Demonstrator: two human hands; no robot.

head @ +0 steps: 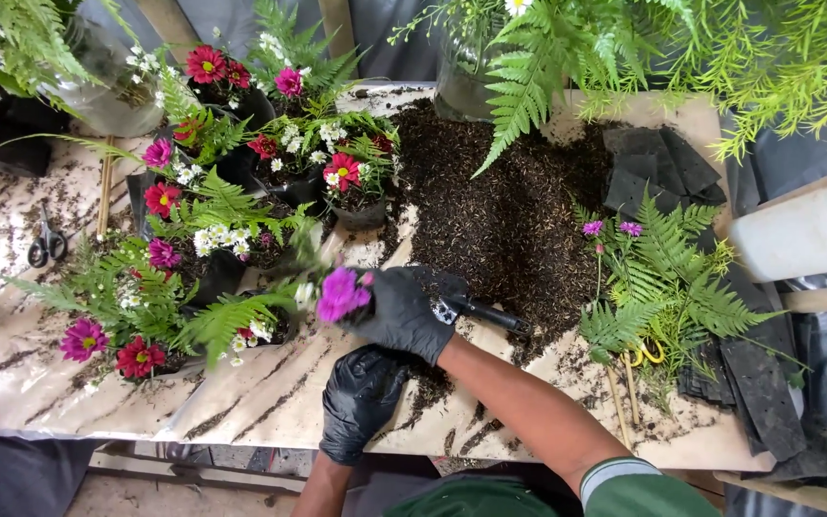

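Gripping a magenta flower (pixel 341 293) in its black-gloved fingers, the right hand (pixel 400 311) holds it at the edge of the potted cluster, beside the loose soil pile (pixel 504 225). The left hand (pixel 361 394) (also gloved) rests below on the table (pixel 270 397), fingers curled; whether it holds anything, I cannot tell. Black pots (pixel 361 213) hold red and pink blooms with ferns.

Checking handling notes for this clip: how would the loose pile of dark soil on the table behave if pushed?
The soil pile would probably spread and crumble rather than slide as one mass: it lies loose, with grains already scattered across the table. It looks light and chaffy, so likely easy to push. Bits would probably cling to the gloved right hand.
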